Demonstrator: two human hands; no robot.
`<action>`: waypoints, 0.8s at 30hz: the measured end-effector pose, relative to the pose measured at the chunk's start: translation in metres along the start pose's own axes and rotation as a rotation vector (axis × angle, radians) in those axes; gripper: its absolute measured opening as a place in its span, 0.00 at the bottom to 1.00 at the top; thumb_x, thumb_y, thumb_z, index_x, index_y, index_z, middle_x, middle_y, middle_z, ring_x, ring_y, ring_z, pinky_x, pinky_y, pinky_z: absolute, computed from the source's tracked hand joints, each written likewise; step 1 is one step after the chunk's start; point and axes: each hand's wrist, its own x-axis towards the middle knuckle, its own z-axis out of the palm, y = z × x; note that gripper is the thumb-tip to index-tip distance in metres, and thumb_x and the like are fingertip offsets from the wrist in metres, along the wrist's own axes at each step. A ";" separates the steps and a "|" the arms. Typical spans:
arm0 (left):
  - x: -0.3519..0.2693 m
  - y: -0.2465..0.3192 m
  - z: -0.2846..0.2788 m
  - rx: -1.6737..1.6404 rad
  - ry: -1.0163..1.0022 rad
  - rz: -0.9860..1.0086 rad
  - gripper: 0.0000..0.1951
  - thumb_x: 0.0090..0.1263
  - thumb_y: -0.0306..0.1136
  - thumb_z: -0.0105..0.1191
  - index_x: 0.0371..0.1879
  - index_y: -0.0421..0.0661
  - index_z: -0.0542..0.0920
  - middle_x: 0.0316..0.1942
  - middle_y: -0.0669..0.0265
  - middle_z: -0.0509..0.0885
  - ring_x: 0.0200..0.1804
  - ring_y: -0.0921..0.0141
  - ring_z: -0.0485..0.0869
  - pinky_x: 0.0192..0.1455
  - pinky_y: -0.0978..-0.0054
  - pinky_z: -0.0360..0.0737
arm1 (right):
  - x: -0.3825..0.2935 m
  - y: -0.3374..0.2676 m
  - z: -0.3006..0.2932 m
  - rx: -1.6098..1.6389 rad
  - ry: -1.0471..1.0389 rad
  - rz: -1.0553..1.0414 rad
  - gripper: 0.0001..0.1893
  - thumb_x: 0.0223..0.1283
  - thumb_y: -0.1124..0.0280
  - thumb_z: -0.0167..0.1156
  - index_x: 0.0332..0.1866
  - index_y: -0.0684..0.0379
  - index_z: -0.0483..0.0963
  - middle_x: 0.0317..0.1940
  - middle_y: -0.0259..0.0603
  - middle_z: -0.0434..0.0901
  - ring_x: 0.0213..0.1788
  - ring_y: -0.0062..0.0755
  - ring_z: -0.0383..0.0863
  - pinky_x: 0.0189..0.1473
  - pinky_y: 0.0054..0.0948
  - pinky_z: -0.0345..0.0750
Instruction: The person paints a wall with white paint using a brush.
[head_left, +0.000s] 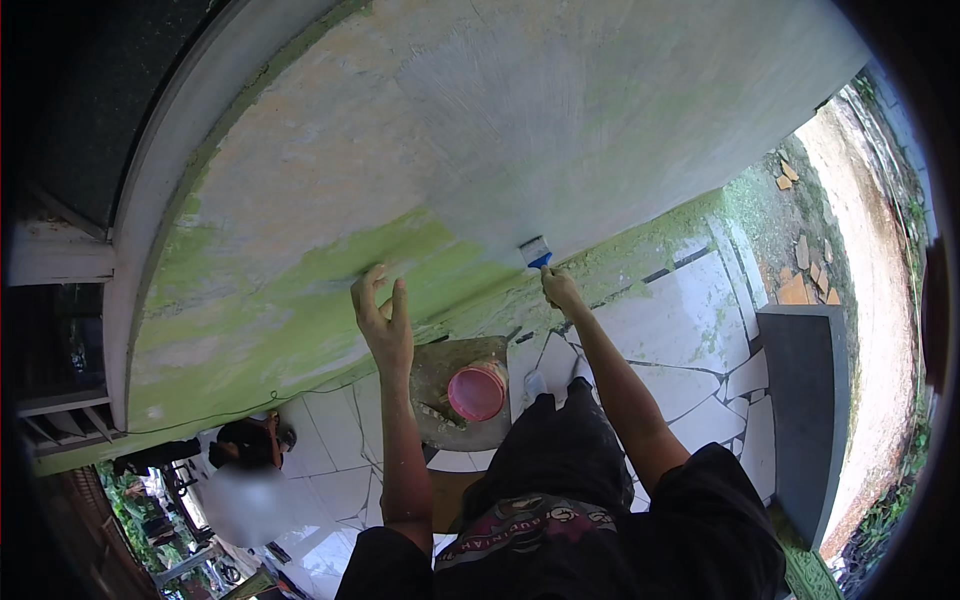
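A flat paintbrush (537, 253) with a blue handle is gripped in my right hand (559, 288), its bristles against the low part of the wall (517, 150). White coating covers the wall's upper right, while green paint shows along the lower left. My left hand (382, 319) is raised before the green area, fingers apart and holding nothing; whether its fingertips touch the wall I cannot tell. Below and between my arms, a pink bucket (478, 391) with pale pinkish liquid stands on a grey board or stool top (431, 367).
White broken-tile flooring (660, 382) lies under my feet. A dark grey block or bench (802, 412) stands at right, with loose stone pieces (802, 289) beyond it. A cable (270, 396) runs along the wall's foot at left, near another person (251, 442). A window frame (124, 247) borders the wall.
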 end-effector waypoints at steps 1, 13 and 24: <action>-0.007 -0.005 -0.003 0.028 0.026 -0.012 0.22 0.75 0.34 0.56 0.66 0.45 0.71 0.66 0.56 0.68 0.63 0.62 0.74 0.58 0.58 0.81 | -0.009 -0.016 0.001 0.084 -0.016 -0.013 0.24 0.74 0.52 0.49 0.34 0.65 0.77 0.17 0.43 0.75 0.17 0.35 0.75 0.22 0.38 0.72; -0.038 -0.039 0.054 0.395 0.161 0.312 0.35 0.75 0.32 0.52 0.78 0.45 0.52 0.79 0.42 0.42 0.79 0.41 0.46 0.76 0.43 0.57 | -0.147 -0.146 -0.037 -0.106 0.154 -0.721 0.12 0.75 0.66 0.49 0.38 0.65 0.69 0.18 0.54 0.71 0.21 0.56 0.71 0.27 0.46 0.66; -0.052 -0.096 0.100 0.208 0.172 0.149 0.34 0.75 0.30 0.52 0.78 0.47 0.54 0.79 0.43 0.42 0.79 0.41 0.46 0.75 0.41 0.58 | 0.003 0.030 0.021 -0.721 0.124 -0.237 0.11 0.75 0.68 0.45 0.50 0.64 0.69 0.32 0.63 0.81 0.38 0.65 0.83 0.40 0.56 0.77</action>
